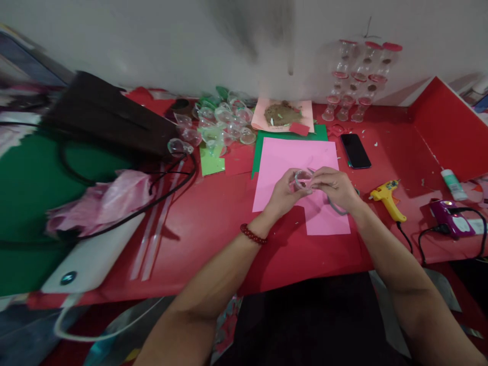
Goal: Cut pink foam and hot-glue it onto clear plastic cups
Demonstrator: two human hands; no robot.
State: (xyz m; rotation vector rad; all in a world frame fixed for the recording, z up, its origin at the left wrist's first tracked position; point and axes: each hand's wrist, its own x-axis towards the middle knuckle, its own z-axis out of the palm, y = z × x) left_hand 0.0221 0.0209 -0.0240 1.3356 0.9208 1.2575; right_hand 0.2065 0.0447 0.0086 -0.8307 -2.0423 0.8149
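Note:
A small clear plastic bottle piece point(303, 176), round-rimmed like a cup, is held above the pink paper point(293, 152). My left hand point(284, 195) curls around its left side, thumb below and fingers behind. At its right edge, the fingers of my right hand point(335, 187) are pinched together on the rim; whether they also hold something small is hidden. Under my right palm shows part of a grey loop point(337, 208), its kind unclear. A green sheet point(322, 133) lies beneath the pink paper.
Several clear bottle pieces point(224, 119) are heaped at the back, beside soil point(282, 114) on paper. Joined bottle pieces point(345, 76) stand against the wall. A phone point(356, 151), a yellow glue gun point(388, 198) with a cord, and a glue tube point(453, 184) lie right. Cables cross a laptop point(95, 254) left.

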